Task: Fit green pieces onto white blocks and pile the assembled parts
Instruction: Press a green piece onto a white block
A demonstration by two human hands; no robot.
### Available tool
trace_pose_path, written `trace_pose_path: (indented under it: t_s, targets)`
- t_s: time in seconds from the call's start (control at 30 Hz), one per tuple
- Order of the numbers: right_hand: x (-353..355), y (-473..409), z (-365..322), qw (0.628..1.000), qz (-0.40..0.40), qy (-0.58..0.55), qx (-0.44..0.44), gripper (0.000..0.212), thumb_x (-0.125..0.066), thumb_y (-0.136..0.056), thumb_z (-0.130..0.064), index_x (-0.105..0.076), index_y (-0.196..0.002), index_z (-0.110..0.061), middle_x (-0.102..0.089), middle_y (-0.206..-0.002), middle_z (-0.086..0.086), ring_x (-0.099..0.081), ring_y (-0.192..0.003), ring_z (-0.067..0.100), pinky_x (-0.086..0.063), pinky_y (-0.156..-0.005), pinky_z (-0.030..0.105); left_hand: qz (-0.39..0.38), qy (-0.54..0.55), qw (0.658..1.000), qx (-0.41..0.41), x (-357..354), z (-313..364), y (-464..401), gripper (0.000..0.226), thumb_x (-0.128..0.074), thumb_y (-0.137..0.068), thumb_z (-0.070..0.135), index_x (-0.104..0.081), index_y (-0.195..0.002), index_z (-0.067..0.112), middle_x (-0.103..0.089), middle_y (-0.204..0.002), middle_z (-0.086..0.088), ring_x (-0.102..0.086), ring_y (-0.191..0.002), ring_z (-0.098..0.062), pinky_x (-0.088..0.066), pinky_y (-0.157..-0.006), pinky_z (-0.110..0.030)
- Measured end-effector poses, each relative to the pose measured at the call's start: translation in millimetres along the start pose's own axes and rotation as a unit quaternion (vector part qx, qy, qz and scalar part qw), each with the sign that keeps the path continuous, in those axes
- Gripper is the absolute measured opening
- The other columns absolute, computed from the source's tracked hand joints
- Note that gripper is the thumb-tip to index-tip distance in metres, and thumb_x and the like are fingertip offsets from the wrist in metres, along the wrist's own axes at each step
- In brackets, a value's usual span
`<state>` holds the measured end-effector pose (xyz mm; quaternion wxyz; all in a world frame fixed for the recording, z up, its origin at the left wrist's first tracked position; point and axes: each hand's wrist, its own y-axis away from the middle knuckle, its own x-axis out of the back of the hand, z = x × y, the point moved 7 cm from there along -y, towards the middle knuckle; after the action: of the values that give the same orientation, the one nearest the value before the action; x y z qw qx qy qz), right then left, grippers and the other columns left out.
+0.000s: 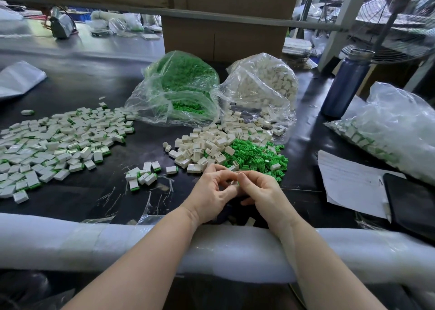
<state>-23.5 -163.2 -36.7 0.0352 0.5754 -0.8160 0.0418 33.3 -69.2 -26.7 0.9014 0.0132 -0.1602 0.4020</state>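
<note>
**Both hands pinching one small part at the near edge of the bench**

Foam padding point(117, 241), white and wrapped along the near edge, lies under both forearms. Beyond it stretches the dark surface point(98, 74), which carries everything else.

Far out to the left of the hands spreads the widest thing on it, a pile of assembled parts point(54, 140), white with green ends, lying flat and loose. Straight past the fingertips sit two clear bags side by side and touching: the bag of green pieces point(179, 86) on the left, the bag of white blocks point(261, 83) on the right, its mouth spilling toward the hands. Well off to the right lies another clear bag of finished parts point(388, 130), with a blue bottle point(346, 83) standing behind it and a sheet of paper point(348, 182) and a black phone point(412, 203) nearer.

Just beyond the hands the loose white blocks point(207, 147) and loose green pieces point(256, 155) run into each other, white to the left, green to the right. A small cluster of finished parts point(143, 175) lies just left of the left hand.

The left hand point(211, 194) and right hand point(261, 192) meet fingertip to fingertip, fingers curled, pinching a small part point(233, 183) between them; a pale face and a sliver of green show, though most of it is hidden by the fingers.
</note>
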Motion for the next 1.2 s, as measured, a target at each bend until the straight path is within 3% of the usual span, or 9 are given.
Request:
trace_pose_path:
  t_s: [0.17, 0.37, 0.57, 0.8, 1.0, 1.2]
  targets:
    - [-1, 0, 1, 1.000, -0.024, -0.001, -0.003, 0.026, -0.054, -0.092, -0.018, -0.068, -0.070, -0.019, -0.063, -0.065, 0.000, -0.058, -0.062, 0.007, -0.045, -0.053, 0.015, -0.024, -0.002, 1.000, -0.012, -4, 3, 1, 0.022, -0.061, -0.085, 0.002, -0.062, -0.083, 0.023, -0.038, -0.109, -0.003, -0.046, -0.076, -0.003, -0.039, -0.073, -0.003]
    - [2, -1, 3, 1.000, -0.009, -0.021, -0.006, 0.019, -0.057, -0.090, -0.010, -0.069, -0.079, 0.000, -0.055, -0.063, 0.010, -0.049, -0.053, 0.005, -0.042, -0.050, 0.014, -0.051, -0.035, 0.998, -0.012, -9, 2, 1, 0.018, -0.059, -0.085, 0.000, -0.063, -0.093, 0.017, -0.041, -0.112, -0.005, -0.048, -0.084, -0.014, -0.044, -0.078, -0.014]
    - [4, 0, 2, 1.000, 0.004, -0.028, -0.002, 0.019, -0.058, -0.088, -0.005, -0.068, -0.084, 0.011, -0.051, -0.053, 0.003, -0.044, -0.047, 0.003, -0.037, -0.048, 0.014, -0.067, -0.033, 0.997, -0.013, -12, 2, 1, 0.019, -0.057, -0.085, -0.001, -0.061, -0.091, 0.017, -0.039, -0.107, -0.001, -0.048, -0.083, -0.015, -0.046, -0.079, -0.024]
    - [5, 0, 3, 0.999, 0.008, -0.035, -0.007, 0.017, -0.058, -0.087, -0.003, -0.069, -0.075, 0.003, -0.052, -0.048, -0.003, -0.044, -0.046, 0.002, -0.037, -0.047, 0.013, -0.071, -0.052, 0.996, -0.018, -12, 0, 1, 0.022, -0.057, -0.084, 0.001, -0.061, -0.086, 0.023, -0.041, -0.106, 0.000, -0.052, -0.087, -0.020, -0.046, -0.083, -0.028]
    - [6, 0, 5, 0.999, 0.013, -0.034, -0.012, 0.017, -0.059, -0.087, -0.003, -0.069, -0.078, 0.009, -0.052, -0.051, 0.001, -0.043, -0.046, 0.003, -0.036, -0.046, 0.013, -0.074, -0.072, 0.995, -0.013, -13, -2, 1, 0.016, -0.057, -0.084, 0.003, -0.064, -0.094, 0.013, -0.044, -0.109, -0.003, -0.053, -0.098, -0.027, -0.045, -0.088, -0.028]
    - [6, 0, 5, 0.999, 0.013, -0.037, -0.014, 0.017, -0.059, -0.086, -0.003, -0.069, -0.080, 0.010, -0.052, -0.052, 0.003, -0.042, -0.046, 0.003, -0.036, -0.046, 0.013, -0.078, -0.077, 0.994, -0.015, -13, 0, 1, 0.016, -0.058, -0.085, 0.005, -0.063, -0.093, 0.018, -0.044, -0.109, -0.003, -0.054, -0.096, -0.028, -0.046, -0.090, -0.033]
